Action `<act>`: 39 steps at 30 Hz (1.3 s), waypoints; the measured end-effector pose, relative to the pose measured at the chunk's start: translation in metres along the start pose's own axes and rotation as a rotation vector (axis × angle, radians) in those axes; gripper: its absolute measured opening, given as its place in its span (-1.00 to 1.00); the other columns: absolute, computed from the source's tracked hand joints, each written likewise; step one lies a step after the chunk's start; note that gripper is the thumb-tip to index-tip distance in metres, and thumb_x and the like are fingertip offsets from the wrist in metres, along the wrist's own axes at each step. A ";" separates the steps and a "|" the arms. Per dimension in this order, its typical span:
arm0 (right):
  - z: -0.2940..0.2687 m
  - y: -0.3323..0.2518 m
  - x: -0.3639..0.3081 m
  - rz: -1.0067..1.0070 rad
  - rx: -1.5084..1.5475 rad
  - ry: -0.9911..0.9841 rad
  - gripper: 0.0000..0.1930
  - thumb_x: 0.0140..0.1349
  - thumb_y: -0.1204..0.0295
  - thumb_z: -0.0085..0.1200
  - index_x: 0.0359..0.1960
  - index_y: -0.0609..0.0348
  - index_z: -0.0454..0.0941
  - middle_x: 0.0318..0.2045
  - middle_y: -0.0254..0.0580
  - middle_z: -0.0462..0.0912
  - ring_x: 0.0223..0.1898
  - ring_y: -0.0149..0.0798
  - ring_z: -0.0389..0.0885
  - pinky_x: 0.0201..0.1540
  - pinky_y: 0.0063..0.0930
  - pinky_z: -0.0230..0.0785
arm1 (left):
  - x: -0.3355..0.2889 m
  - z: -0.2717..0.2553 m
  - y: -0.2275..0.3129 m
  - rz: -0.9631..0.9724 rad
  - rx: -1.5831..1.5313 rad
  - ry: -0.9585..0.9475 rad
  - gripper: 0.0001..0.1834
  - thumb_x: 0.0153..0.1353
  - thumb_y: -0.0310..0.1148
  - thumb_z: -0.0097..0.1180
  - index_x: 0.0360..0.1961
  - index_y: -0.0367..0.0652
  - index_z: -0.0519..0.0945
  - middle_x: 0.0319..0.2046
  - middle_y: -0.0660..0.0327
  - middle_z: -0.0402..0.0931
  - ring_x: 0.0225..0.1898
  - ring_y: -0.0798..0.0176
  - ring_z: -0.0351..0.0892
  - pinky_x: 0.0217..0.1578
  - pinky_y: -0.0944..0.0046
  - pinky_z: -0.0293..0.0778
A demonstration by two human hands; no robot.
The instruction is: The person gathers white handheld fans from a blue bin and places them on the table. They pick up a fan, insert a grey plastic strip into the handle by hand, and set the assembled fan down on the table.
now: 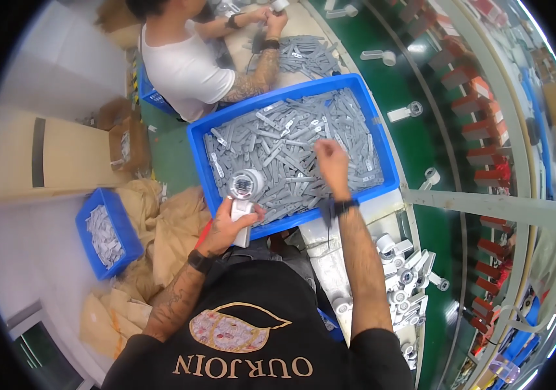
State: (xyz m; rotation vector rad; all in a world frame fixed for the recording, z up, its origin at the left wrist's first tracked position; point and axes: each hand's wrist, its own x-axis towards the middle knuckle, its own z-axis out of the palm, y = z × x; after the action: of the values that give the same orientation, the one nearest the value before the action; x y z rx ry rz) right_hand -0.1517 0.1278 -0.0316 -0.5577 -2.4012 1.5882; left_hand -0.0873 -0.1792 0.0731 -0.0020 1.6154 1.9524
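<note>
Apparently for reach, the blue bin [201,159] sat close; the left hand [223,224] gripped a white device [247,185] by its handle, round head clear; the right hand [332,159] hung half-curled over the bin's grey strips [278,140], whether holding any I couldn't tell remotely.

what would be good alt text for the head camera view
The person's left hand holds a white round-headed device while the right hand is over a blue bin of grey strips. Similar white devices lie piled at lower right; a co-worker in a white top is beyond the bin.
</note>
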 end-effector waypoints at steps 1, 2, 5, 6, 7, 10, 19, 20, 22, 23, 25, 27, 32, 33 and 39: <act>-0.002 0.022 0.024 -0.025 -0.114 0.067 -0.78 0.31 0.33 0.22 -0.16 0.22 0.74 -0.32 -0.02 0.77 -0.24 -0.10 0.75 -0.13 -0.22 0.57 | -0.004 -0.004 0.003 -0.004 -0.003 -0.004 -0.53 0.37 -0.46 0.20 0.24 -0.25 0.34 -0.14 0.09 0.63 -0.08 0.20 0.68 -0.07 0.21 0.64; -0.010 0.036 0.046 -0.052 -0.246 0.139 -0.82 0.29 0.39 0.19 -0.21 0.21 0.75 -0.37 0.05 0.75 -0.29 0.01 0.75 -0.15 -0.16 0.57 | -0.005 -0.012 0.005 -0.103 -0.071 0.009 -0.54 0.37 -0.49 0.19 0.23 -0.23 0.34 -0.18 0.09 0.62 -0.19 0.20 0.68 -0.20 0.21 0.63; 0.000 0.063 0.083 -0.040 -0.473 0.173 -0.83 0.27 0.46 0.12 -0.22 0.17 0.75 -0.44 0.05 0.74 -0.34 0.16 0.71 -0.17 -0.03 0.57 | -0.012 -0.028 0.007 -0.160 -0.106 0.073 -0.63 0.39 -0.46 0.14 0.16 -0.17 0.35 -0.31 0.12 0.58 -0.43 0.20 0.64 -0.46 0.20 0.57; 0.012 0.062 0.090 -0.079 -0.416 0.236 -0.83 0.23 0.49 0.13 -0.23 0.16 0.75 -0.43 0.02 0.72 -0.33 0.18 0.68 -0.12 0.02 0.56 | -0.014 -0.036 0.006 -0.189 -0.167 0.101 -0.65 0.42 -0.41 0.11 0.17 -0.17 0.36 -0.31 0.12 0.57 -0.42 0.20 0.64 -0.45 0.21 0.58; 0.019 0.061 0.095 -0.084 -0.415 0.226 -0.83 0.23 0.49 0.13 -0.23 0.16 0.75 -0.43 0.02 0.72 -0.33 0.18 0.68 -0.12 0.02 0.56 | -0.015 -0.042 0.005 -0.219 -0.230 0.126 -0.66 0.44 -0.36 0.08 0.17 -0.17 0.37 -0.32 0.13 0.56 -0.42 0.20 0.63 -0.43 0.22 0.58; 0.033 0.058 0.107 -0.392 -0.629 0.233 -0.86 0.13 0.52 0.19 -0.28 0.15 0.75 -0.42 0.02 0.68 -0.28 0.17 0.66 -0.09 0.00 0.54 | -0.014 -0.050 0.006 -0.204 -0.287 0.165 -0.63 0.49 -0.21 -0.05 0.18 -0.19 0.40 -0.31 0.13 0.56 -0.42 0.19 0.62 -0.40 0.22 0.59; -0.061 0.059 0.057 0.148 -0.117 -0.202 -0.83 0.23 0.46 0.30 -0.17 0.21 0.68 -0.44 -0.26 0.71 -0.33 -0.32 0.69 -0.23 -0.36 0.54 | 0.011 -0.036 0.010 -0.172 -0.482 0.006 -0.48 0.53 -0.17 -0.23 0.36 -0.26 0.34 -0.14 0.10 0.58 -0.17 0.13 0.65 -0.06 0.10 0.60; -0.053 0.026 0.034 0.231 0.122 -0.202 -0.82 0.23 0.50 0.29 -0.14 0.23 0.68 -0.45 -0.33 0.67 -0.35 -0.39 0.62 -0.25 -0.41 0.49 | 0.007 -0.036 0.010 -0.140 -0.473 0.001 -0.47 0.51 -0.19 -0.19 0.38 -0.25 0.33 -0.09 0.08 0.58 -0.09 0.10 0.66 0.02 0.05 0.60; -0.060 -0.028 -0.016 0.306 0.424 -0.182 -0.76 0.25 0.56 0.27 -0.05 0.27 0.66 -0.43 -0.40 0.62 -0.36 -0.45 0.56 -0.26 -0.48 0.45 | 0.012 -0.016 0.012 -0.112 -0.451 -0.006 -0.48 0.52 -0.24 -0.14 0.40 -0.24 0.29 -0.01 0.03 0.58 -0.02 0.04 0.66 0.08 0.00 0.59; -0.066 -0.034 -0.039 0.302 0.498 -0.183 -0.72 0.26 0.58 0.25 0.01 0.29 0.64 -0.39 -0.39 0.63 -0.35 -0.44 0.57 -0.24 -0.49 0.45 | 0.014 -0.005 0.013 -0.096 -0.424 -0.013 -0.48 0.52 -0.29 -0.09 0.42 -0.23 0.26 0.07 -0.02 0.57 0.06 -0.03 0.67 0.14 -0.05 0.58; -0.067 -0.067 -0.089 0.304 0.617 -0.144 -0.81 0.34 0.55 0.20 -0.05 0.32 0.63 -0.34 -0.36 0.62 -0.32 -0.46 0.56 -0.22 -0.50 0.45 | 0.019 0.011 0.016 -0.101 -0.332 -0.112 -0.47 0.53 -0.42 -0.02 0.46 -0.17 0.20 0.27 -0.18 0.47 0.22 -0.10 0.59 0.28 -0.09 0.49; -0.069 -0.099 -0.130 0.226 0.498 -0.158 -0.86 0.39 0.53 0.18 -0.08 0.31 0.63 -0.34 -0.35 0.63 -0.32 -0.47 0.58 -0.21 -0.52 0.46 | 0.024 0.026 0.010 -0.008 -0.261 -0.177 -0.45 0.53 -0.47 0.03 0.45 -0.17 0.16 0.27 -0.10 0.50 0.25 0.02 0.57 0.30 0.01 0.47; -0.071 -0.153 -0.185 -0.030 0.204 -0.104 -0.70 0.33 0.63 0.25 0.09 0.32 0.64 -0.31 -0.27 0.67 -0.27 -0.42 0.64 -0.12 -0.53 0.51 | 0.025 0.062 0.018 0.084 -0.109 -0.213 -0.43 0.48 -0.43 0.16 0.42 -0.20 0.24 0.21 0.00 0.58 0.22 0.21 0.56 0.26 0.17 0.48; -0.074 -0.153 -0.189 -0.029 0.205 -0.091 -0.70 0.33 0.63 0.25 0.09 0.32 0.64 -0.31 -0.27 0.67 -0.27 -0.42 0.64 -0.12 -0.53 0.51 | 0.024 0.065 0.027 0.032 -0.049 -0.239 -0.43 0.47 -0.45 0.16 0.42 -0.22 0.27 0.20 0.00 0.58 0.08 0.28 0.60 0.14 0.22 0.54; -0.088 -0.147 -0.199 -0.222 0.025 -0.023 -0.58 0.26 0.67 0.25 0.17 0.16 0.69 -0.33 -0.18 0.63 -0.33 -0.31 0.64 -0.23 -0.46 0.51 | 0.018 0.086 0.023 -0.010 -0.042 -0.305 -0.43 0.44 -0.49 0.16 0.42 -0.30 0.32 0.19 -0.03 0.58 -0.20 0.38 0.62 -0.14 0.30 0.64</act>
State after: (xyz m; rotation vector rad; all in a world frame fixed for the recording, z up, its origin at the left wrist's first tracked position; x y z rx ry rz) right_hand 0.0323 0.0665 0.1449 -0.2585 -2.3604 1.5349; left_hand -0.0814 -0.0966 0.1096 0.2584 1.3724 1.8734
